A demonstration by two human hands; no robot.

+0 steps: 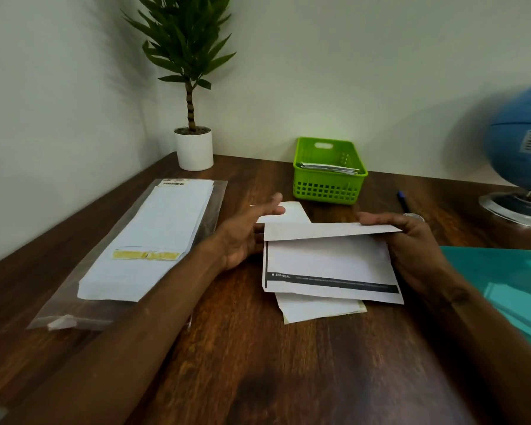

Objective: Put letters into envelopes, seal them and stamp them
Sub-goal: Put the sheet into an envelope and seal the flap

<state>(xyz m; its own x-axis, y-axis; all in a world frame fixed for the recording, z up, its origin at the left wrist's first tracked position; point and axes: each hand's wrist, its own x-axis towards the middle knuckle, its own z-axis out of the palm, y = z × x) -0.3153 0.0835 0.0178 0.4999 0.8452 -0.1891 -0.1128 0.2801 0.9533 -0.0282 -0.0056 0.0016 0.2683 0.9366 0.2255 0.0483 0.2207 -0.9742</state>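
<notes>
My right hand (411, 243) grips the right end of a folded white letter (328, 262) with a black printed band, its top flap bent over. Just left of that letter, my left hand (249, 231) hovers with fingers straight and holds nothing. Under the letter on the wooden desk (258, 363) lies a white envelope (316, 308). Another white paper (288, 211) peeks out behind my left fingers. A clear plastic pack of white envelopes (144, 240) lies at the left.
A green basket (328, 182) holding papers stands at the back centre. A potted plant (193, 148) sits in the back corner. A blue globe (521, 154) and a pen (403, 200) are at the right, and a teal folder (509, 283) lies near my right arm.
</notes>
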